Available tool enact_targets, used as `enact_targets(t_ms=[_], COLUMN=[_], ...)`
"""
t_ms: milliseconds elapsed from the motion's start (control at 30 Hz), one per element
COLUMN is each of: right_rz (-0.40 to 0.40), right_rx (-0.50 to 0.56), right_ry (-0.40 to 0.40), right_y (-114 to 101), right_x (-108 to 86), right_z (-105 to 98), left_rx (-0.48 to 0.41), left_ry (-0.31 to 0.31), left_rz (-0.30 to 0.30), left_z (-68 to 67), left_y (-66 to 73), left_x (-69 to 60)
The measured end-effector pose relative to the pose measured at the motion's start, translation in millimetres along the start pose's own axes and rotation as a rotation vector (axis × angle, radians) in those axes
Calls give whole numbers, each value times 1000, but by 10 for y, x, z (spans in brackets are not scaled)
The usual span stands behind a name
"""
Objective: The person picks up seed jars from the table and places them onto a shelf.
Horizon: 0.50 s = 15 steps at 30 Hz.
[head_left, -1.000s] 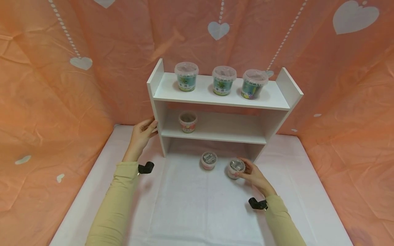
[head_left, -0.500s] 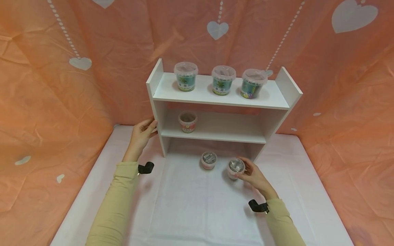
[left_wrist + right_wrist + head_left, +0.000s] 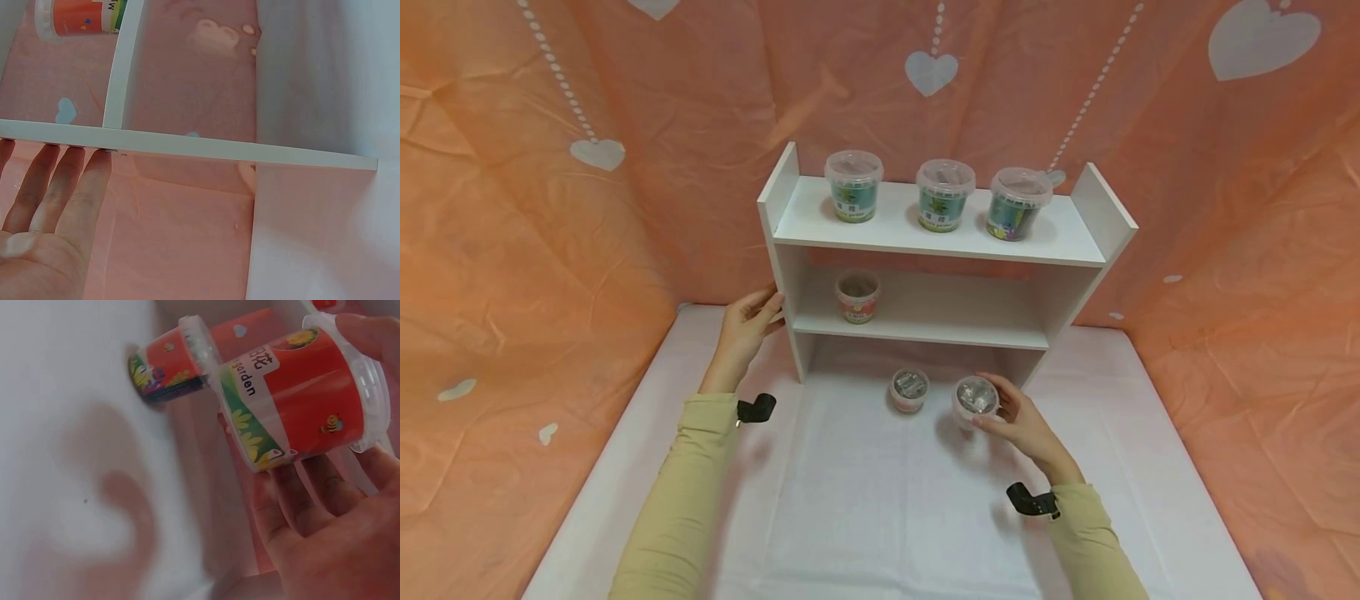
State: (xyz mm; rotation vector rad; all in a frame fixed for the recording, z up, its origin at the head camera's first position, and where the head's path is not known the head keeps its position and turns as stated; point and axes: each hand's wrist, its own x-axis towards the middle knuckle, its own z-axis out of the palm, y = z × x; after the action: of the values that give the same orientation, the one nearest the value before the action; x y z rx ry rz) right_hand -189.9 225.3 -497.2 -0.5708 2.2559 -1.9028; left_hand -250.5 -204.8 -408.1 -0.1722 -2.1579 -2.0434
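My right hand [image 3: 1022, 429] grips a small red-labelled plastic tub [image 3: 306, 394] with a clear rim, holding it just above the table in front of the shelf's right side. To its left a second red-labelled tub [image 3: 909, 391] stands on the table. My left hand [image 3: 747, 333] touches the outer left side panel of the white shelf unit [image 3: 917, 335]; in the left wrist view its straight fingers [image 3: 78, 194] press against the panel edge. On the middle board sits another red-labelled tub [image 3: 858, 298].
Three green-labelled tubs, the left one [image 3: 853, 187], the middle one [image 3: 944, 197] and the right one [image 3: 1017, 205], stand on the top board. A white cloth covers the table [image 3: 865, 517]. Behind and beside it hangs an orange-pink backdrop [image 3: 700, 125] with white hearts.
My right hand has lifted the gripped tub off the table and slightly up, its shadow now apart beneath it. My left hand has stayed at the shelf's side.
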Motion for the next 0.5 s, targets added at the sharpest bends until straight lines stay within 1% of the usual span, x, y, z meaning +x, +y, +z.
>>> enact_targets(t_ms=[167,300,500], right_rz=[-13,-38,-89], right_rx=[18,7,-15], right_ry=[-20,-36,-23], right_y=[-52,-107,-226], right_x=[21,40,83], right_z=[-11,-17,-17], left_rx=[4,6,1], left_ry=[-1,-6,-11], left_rz=[-4,-2,1], left_z=[-2,-7,-9], left_y=[2,-1,-10], left_x=[-1,-2,2])
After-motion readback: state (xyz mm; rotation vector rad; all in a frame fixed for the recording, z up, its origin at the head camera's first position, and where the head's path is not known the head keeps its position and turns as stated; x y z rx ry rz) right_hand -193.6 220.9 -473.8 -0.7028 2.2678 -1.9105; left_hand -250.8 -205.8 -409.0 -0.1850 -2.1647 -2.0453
